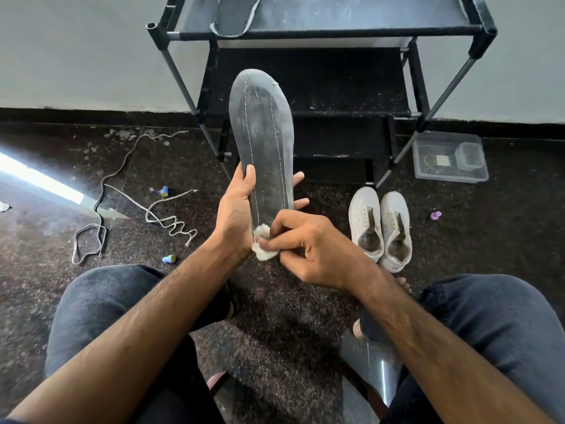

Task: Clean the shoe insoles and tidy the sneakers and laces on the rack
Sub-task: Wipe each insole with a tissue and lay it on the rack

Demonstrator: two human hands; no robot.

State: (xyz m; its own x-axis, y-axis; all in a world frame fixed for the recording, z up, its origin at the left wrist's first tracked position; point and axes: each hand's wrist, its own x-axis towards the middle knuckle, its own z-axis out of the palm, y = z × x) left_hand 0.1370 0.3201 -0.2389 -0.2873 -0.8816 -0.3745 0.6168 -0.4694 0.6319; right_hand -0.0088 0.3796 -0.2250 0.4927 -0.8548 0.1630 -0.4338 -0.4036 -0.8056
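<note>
A: Starting at the floor's left side, why are the laces (128,206) lying loose there?

B: They are probably waiting to be tidied last; two are sprawling on the floor, well apart from the rack (321,35).

A: And the left hand (237,209)?

B: It is gripping the grey insole (263,139) by its lower part, thumb on the face, fingers curling behind, holding it upright so the whole surface is facing the person.

A: The right hand (308,246)?

B: It is pinching a white cotton pad (262,244) against the insole's heel end, likely wiping there.

A: Further right?

B: The white sneakers (380,226) are standing side by side by the rack's right legs. Another insole (235,13) is resting on the rack's top shelf, perhaps drying.
</note>
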